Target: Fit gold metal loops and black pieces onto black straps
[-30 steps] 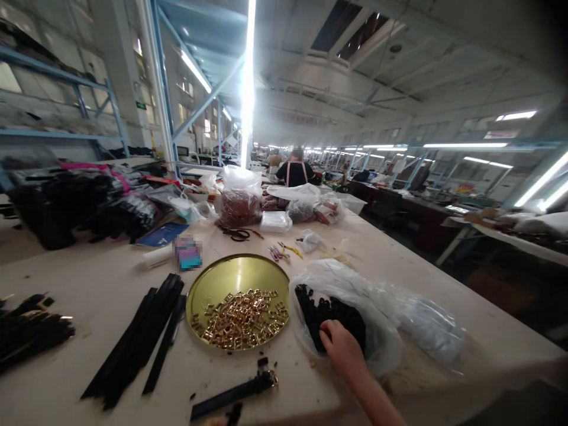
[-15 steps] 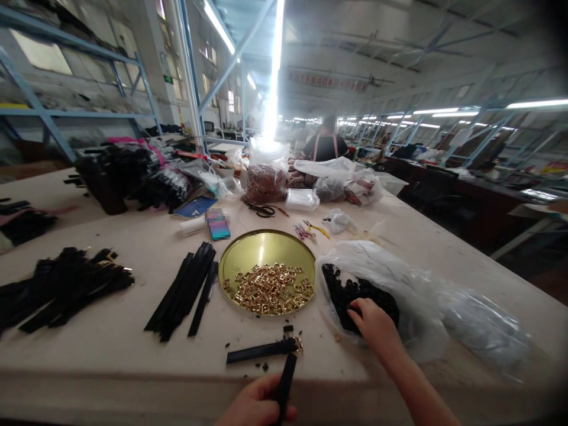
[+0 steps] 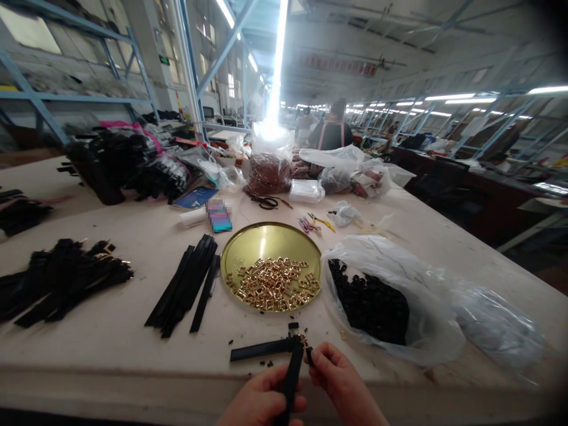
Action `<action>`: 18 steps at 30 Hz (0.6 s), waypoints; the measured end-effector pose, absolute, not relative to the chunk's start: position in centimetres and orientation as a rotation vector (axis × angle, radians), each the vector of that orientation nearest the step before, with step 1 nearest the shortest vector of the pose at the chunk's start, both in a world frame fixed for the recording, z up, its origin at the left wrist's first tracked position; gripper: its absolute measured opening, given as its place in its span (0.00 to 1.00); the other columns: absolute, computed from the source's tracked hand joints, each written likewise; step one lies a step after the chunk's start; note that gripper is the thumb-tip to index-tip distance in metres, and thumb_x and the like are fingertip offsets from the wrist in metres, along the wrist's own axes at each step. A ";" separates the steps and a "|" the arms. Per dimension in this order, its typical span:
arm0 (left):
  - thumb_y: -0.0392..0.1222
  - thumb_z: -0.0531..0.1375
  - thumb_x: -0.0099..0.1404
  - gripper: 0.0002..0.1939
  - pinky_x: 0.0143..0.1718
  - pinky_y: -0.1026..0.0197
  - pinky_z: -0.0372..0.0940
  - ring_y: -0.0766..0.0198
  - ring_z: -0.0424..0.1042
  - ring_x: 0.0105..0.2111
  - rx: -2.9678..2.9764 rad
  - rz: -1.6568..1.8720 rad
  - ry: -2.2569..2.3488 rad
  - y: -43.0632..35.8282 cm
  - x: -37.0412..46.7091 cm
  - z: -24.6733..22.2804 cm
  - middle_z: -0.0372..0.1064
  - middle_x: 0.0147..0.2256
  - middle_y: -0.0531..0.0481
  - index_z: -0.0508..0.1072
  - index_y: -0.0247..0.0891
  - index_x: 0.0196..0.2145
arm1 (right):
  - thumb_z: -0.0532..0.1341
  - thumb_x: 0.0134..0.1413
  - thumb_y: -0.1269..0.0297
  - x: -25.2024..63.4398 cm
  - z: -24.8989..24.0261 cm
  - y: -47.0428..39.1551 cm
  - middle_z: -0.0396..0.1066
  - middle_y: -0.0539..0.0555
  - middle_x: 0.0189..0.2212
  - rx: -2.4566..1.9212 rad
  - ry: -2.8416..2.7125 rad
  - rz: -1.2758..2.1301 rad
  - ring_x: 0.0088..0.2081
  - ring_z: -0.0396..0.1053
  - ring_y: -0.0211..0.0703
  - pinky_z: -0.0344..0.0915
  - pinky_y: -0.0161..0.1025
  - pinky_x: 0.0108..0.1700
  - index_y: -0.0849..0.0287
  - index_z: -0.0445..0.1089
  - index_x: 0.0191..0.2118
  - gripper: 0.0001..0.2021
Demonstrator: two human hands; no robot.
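My left hand (image 3: 264, 397) is closed around a black strap (image 3: 291, 373) that slants up and away from me. Fingers pinched, my right hand (image 3: 336, 377) holds a small black loop (image 3: 309, 356) just right of the strap's far end. Beyond them a second black strap (image 3: 260, 350) lies on the table, with a gold buckle (image 3: 304, 341) at its right end. The held strap's tip overlaps that end, so I cannot tell whether they touch. A small dark piece (image 3: 293, 329) sits just behind. Many black loops (image 3: 373, 305) fill an open plastic bag (image 3: 428, 337) at right.
A round gold tray (image 3: 246, 239) holds many gold buckles (image 3: 275, 284). Black straps lie in a bundle (image 3: 181, 290) left of it and a larger pile (image 3: 66, 278) farther left. Scissors (image 3: 266, 202), yellow-handled pliers (image 3: 326, 223) and bagged goods (image 3: 270, 171) stand behind. A person (image 3: 332, 133) is in the background.
My right hand has left the bag of loops and come down left to the strap, a small black loop in its fingers. My left hand keeps its hold on the strap.
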State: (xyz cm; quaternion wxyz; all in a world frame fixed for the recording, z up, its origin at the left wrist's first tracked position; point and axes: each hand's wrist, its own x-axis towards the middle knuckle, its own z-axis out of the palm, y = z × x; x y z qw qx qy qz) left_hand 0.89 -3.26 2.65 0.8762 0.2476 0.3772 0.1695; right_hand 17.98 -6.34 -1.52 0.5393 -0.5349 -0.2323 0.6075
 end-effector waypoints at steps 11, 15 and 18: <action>0.52 0.50 0.58 0.17 0.15 0.69 0.49 0.72 0.55 0.13 1.303 0.314 0.983 -2.1 1.6 1.4 0.65 0.20 0.55 0.66 0.35 0.34 | 0.73 0.31 0.63 17.0 -0.3 -6.1 0.75 0.49 0.25 -0.984 -0.184 1.571 0.21 0.67 0.29 0.65 0.27 0.27 0.59 0.72 0.33 0.17; 0.47 0.46 0.60 0.14 0.18 0.68 0.53 0.68 0.60 0.18 1.528 0.368 1.086 -2.4 1.5 1.0 0.64 0.19 0.55 0.66 0.36 0.31 | 0.73 0.28 0.63 16.7 -0.5 -6.4 0.75 0.49 0.25 -1.040 -0.211 1.517 0.21 0.68 0.30 0.66 0.28 0.26 0.59 0.72 0.32 0.19; 0.45 0.46 0.61 0.13 0.21 0.68 0.53 0.67 0.62 0.20 1.601 0.395 1.112 -2.9 1.3 1.2 0.63 0.18 0.56 0.66 0.37 0.29 | 0.73 0.28 0.60 16.8 -0.8 -6.7 0.74 0.48 0.25 -1.082 -0.270 1.477 0.21 0.68 0.31 0.66 0.29 0.26 0.59 0.72 0.31 0.19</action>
